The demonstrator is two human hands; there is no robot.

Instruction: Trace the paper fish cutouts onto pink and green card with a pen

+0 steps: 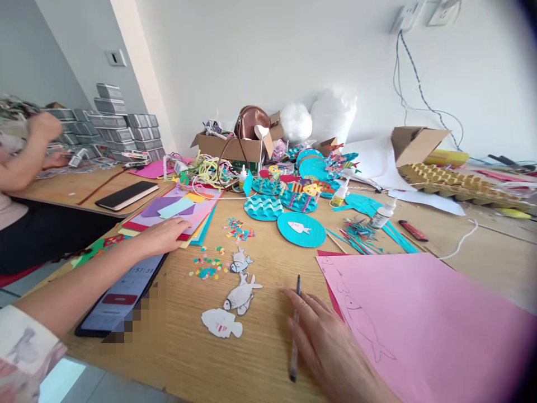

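My left hand (164,235) lies flat with fingers stretched out on a stack of coloured paper sheets (176,215). My right hand (331,347) rests on the wooden table (272,263), fingers spread, over a pen (295,330) that lies under them. To its right lies a large pink sheet (432,324) with fish outlines drawn on it. Between my hands lie three cut-out paper fish (240,294). A phone (121,294) sits beneath my left forearm.
Confetti scraps (207,268), a round blue disc with a fish (301,229), wavy blue paper pieces (264,207), glue bottles (382,214) and cardboard boxes (235,146) crowd the far side. Another person's arm (25,151) is at the left table. An egg tray (457,182) lies right.
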